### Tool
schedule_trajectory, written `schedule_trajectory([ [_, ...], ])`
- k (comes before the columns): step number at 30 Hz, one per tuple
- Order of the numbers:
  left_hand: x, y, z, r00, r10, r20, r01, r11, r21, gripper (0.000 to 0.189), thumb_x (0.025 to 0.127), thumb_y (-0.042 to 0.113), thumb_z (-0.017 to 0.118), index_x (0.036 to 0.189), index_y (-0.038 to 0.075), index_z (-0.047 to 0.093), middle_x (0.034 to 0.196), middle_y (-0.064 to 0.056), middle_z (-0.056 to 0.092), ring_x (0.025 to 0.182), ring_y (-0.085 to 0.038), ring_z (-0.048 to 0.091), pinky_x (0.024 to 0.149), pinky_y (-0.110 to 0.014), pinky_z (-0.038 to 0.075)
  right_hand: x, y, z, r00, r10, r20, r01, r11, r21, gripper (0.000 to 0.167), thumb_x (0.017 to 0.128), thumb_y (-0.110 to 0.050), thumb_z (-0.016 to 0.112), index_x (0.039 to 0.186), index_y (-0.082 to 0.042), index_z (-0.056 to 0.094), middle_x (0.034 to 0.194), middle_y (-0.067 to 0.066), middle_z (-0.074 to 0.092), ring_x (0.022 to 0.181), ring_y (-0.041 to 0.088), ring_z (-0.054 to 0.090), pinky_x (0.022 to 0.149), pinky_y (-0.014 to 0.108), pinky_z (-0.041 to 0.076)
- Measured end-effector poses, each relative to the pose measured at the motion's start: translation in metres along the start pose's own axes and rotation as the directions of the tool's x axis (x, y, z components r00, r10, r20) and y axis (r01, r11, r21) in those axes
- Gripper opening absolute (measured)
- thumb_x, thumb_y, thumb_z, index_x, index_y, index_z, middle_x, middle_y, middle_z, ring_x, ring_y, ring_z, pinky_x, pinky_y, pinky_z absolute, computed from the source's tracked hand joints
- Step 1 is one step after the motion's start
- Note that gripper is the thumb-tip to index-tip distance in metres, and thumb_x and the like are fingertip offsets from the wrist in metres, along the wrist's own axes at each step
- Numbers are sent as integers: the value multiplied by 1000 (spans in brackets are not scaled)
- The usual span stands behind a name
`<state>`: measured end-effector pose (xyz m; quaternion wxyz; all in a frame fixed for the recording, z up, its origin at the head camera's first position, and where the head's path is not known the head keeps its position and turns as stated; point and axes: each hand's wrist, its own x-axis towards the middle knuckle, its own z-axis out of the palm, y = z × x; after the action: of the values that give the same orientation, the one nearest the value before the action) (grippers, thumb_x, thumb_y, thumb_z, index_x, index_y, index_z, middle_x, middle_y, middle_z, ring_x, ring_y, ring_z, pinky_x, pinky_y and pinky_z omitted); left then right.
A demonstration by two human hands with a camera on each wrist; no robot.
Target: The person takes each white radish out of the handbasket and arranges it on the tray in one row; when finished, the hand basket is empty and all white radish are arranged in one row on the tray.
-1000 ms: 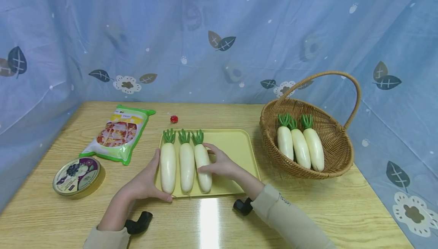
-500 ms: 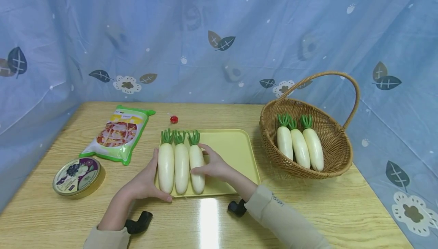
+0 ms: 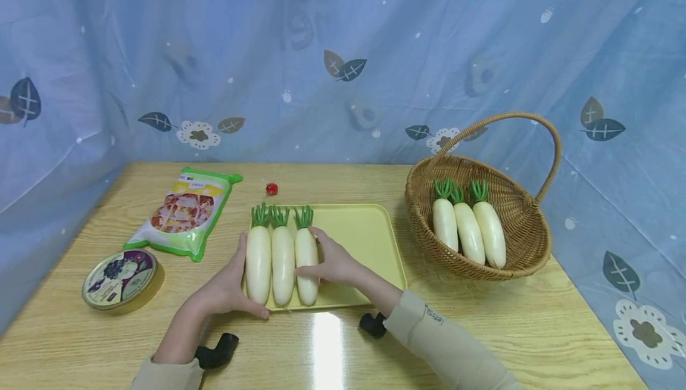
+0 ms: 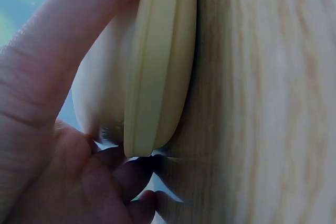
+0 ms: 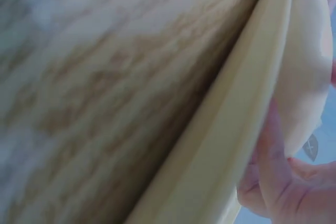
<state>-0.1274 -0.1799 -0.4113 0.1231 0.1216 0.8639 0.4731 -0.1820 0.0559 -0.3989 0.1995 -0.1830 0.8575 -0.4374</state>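
Three white radishes with green tops lie side by side on the left half of a yellow tray (image 3: 364, 235). The left radish (image 3: 258, 265) and middle radish (image 3: 283, 265) lie close together; a narrow gap separates the right radish (image 3: 307, 259) from them. My left hand (image 3: 227, 286) holds the tray's front left corner, its thumb along the front rim and fingers at the left side. My right hand (image 3: 337, 265) holds the right radish, thumb over its body and fingers on its right side. In the right wrist view, fingers (image 5: 273, 166) show behind the tray rim.
A wicker basket (image 3: 522, 241) with a tall handle stands at the right, holding three more radishes (image 3: 468, 232). At the left are a green-edged food bag (image 3: 184, 214) and a round tin (image 3: 120, 280). A small red object (image 3: 271, 189) lies behind the tray.
My right hand has moved left with the right radish. The middle radish has also shifted left, close against the left one, which moved slightly. My left hand has stayed at the tray corner.
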Motion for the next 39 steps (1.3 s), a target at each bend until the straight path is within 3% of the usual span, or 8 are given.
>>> schedule_trajectory([
  [9,1,0,1,1000,3,3,-4,1000,15,149,48,27,91,138,-2,-24,146,-28,-14,133,-44,-4,104,-59,8,-5,-3,-8,1000,-31,5,31,999,-42,97,74,-32,75,145,-3,17,136,18,39,124,29,39,99,41,36],
  [26,2,-1,1,1000,21,0,-21,1000,9,150,46,28,91,138,-3,-23,145,-32,-14,132,-46,-3,104,-59,8,-8,0,-17,996,-94,7,95,994,-46,94,74,-27,76,143,1,20,140,18,36,128,30,34,103,44,30],
  [33,2,-3,2,1000,31,-5,-31,999,-11,151,45,27,91,139,-1,-23,145,-31,-14,133,-46,-3,104,-59,7,-14,-4,-23,996,-87,-7,86,993,-83,91,74,-28,76,144,-3,22,140,19,34,127,33,34,100,47,34],
  [35,2,-4,2,999,33,-5,-33,999,-15,151,45,28,91,139,-1,-23,145,-30,-14,133,-45,-3,104,-59,7,-16,-4,-25,997,-80,-15,79,994,-82,91,74,-29,76,144,-4,23,140,21,33,120,33,41,95,46,39],
  [39,2,-4,2,999,32,-3,-32,999,-14,151,45,29,91,139,-1,-23,146,-30,-14,133,-45,-4,104,-59,6,-20,-5,-31,998,-63,-15,62,996,-58,91,75,-28,76,145,-7,22,143,22,27,85,25,59,76,35,50],
])
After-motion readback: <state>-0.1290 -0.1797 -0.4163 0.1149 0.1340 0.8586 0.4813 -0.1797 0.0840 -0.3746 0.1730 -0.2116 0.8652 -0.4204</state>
